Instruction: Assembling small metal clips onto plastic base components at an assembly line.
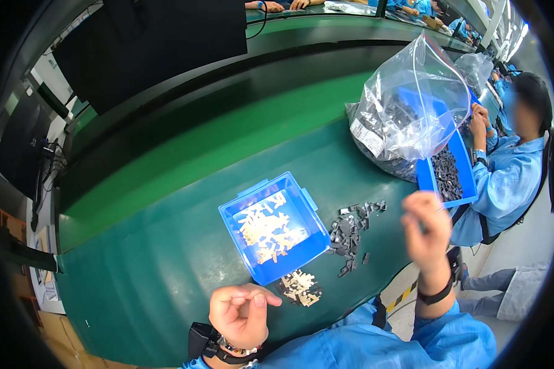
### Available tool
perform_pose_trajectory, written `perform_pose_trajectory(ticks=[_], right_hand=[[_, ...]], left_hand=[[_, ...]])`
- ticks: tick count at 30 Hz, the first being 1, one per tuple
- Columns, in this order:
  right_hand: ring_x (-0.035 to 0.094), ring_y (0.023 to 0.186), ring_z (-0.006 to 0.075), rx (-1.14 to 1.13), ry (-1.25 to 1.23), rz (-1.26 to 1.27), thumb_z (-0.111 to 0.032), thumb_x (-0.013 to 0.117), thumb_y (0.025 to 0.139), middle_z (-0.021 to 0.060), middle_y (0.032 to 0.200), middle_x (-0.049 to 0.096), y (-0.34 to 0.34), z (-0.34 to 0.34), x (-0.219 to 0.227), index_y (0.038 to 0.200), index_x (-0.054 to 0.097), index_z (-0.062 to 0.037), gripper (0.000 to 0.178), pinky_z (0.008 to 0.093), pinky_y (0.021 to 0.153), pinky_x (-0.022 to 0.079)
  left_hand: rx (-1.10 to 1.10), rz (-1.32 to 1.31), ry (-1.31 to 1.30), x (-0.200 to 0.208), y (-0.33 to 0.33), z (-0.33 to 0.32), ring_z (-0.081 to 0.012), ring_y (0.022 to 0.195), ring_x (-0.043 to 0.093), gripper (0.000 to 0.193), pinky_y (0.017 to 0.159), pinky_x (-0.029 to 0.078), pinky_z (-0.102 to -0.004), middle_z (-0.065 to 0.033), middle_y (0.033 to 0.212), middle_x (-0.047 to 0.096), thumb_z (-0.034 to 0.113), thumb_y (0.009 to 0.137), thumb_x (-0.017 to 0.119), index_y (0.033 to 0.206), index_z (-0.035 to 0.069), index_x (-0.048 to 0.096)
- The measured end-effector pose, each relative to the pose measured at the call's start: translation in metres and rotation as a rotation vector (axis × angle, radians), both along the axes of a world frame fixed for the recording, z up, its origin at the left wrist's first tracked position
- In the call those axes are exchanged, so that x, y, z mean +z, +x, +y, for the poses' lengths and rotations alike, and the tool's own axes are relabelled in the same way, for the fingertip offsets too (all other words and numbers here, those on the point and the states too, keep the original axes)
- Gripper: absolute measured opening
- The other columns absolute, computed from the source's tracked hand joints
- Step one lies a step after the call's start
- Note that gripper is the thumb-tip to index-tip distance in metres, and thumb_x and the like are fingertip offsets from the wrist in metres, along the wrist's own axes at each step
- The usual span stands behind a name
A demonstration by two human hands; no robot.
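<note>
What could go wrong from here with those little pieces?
The small oblong cream pieces heaped outside the square blue plastic bin lie close to the loose black pieces, so they might mix. Both piles sit near the edge of the green tabletop; a blue sleeve could sweep some off.

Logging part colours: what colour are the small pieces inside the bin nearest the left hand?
Pale cream small pieces, clearest in the head view.

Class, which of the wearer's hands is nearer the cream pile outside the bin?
Left. The left hand is close beside the cream pile, on its left; the right hand is farther off, to the right, beyond the black pile.
</note>
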State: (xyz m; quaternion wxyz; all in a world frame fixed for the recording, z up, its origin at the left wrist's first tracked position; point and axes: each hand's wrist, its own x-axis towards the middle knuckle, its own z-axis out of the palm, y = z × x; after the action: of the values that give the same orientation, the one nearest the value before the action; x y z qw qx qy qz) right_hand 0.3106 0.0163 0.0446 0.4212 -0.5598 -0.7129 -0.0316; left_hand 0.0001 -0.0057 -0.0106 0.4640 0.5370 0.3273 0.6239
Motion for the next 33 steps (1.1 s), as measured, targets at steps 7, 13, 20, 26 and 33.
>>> perform_pose_trajectory(ticks=[7,13,20,26,33], right_hand=[[0.057,0.084,0.0228,0.441,-0.414,-0.123,-0.014,0.075,0.074,0.0022,0.088,0.061,-0.084,-0.019,-0.030,0.095,0.071,-0.0098,0.022,0.0356,0.074,0.045],[0.054,0.092,0.0230,0.387,-0.517,-0.243,-0.020,0.074,0.076,0.0037,0.093,0.057,-0.109,-0.016,-0.034,0.100,0.071,-0.0095,0.027,0.0376,0.077,0.043],[0.056,0.095,0.0242,0.447,-0.560,-0.080,-0.016,0.073,0.076,0.0030,0.091,0.060,-0.109,-0.016,-0.042,0.091,0.071,-0.0098,0.017,0.0374,0.078,0.046],[0.059,0.085,0.0221,0.472,-0.363,-0.112,-0.009,0.068,0.071,0.0015,0.091,0.063,-0.104,-0.014,-0.048,0.088,0.070,-0.0077,0.018,0.0339,0.073,0.047],[0.060,0.086,0.0188,0.553,-0.168,-0.212,-0.011,0.066,0.069,0.0012,0.092,0.064,-0.099,-0.014,-0.038,0.089,0.070,-0.0070,0.021,0.0326,0.070,0.046]], left_hand=[[0.126,0.056,-0.022,0.017,0.009,0.010,-0.0167,0.053,0.057,0.014,0.052,0.050,-0.0280,-0.0140,0.065,0.061,0.000,0.094,0.052,0.102,0.002,0.041],[0.104,0.008,-0.033,0.014,0.011,0.008,-0.0162,0.057,0.058,0.013,0.053,0.050,-0.0279,-0.0142,0.070,0.062,-0.002,0.093,0.052,0.103,0.000,0.045],[0.080,-0.023,-0.055,0.017,0.011,0.008,-0.0163,0.058,0.059,0.010,0.055,0.051,-0.0282,-0.0140,0.071,0.062,-0.002,0.093,0.053,0.101,-0.001,0.047],[0.066,-0.011,-0.070,0.017,0.010,0.008,-0.0163,0.060,0.059,0.009,0.057,0.052,-0.0287,-0.0142,0.071,0.063,-0.002,0.092,0.054,0.099,-0.001,0.048],[0.051,0.029,-0.057,0.017,0.009,0.008,-0.0161,0.061,0.060,0.008,0.058,0.052,-0.0283,-0.0151,0.073,0.064,-0.003,0.091,0.056,0.095,-0.002,0.049]])
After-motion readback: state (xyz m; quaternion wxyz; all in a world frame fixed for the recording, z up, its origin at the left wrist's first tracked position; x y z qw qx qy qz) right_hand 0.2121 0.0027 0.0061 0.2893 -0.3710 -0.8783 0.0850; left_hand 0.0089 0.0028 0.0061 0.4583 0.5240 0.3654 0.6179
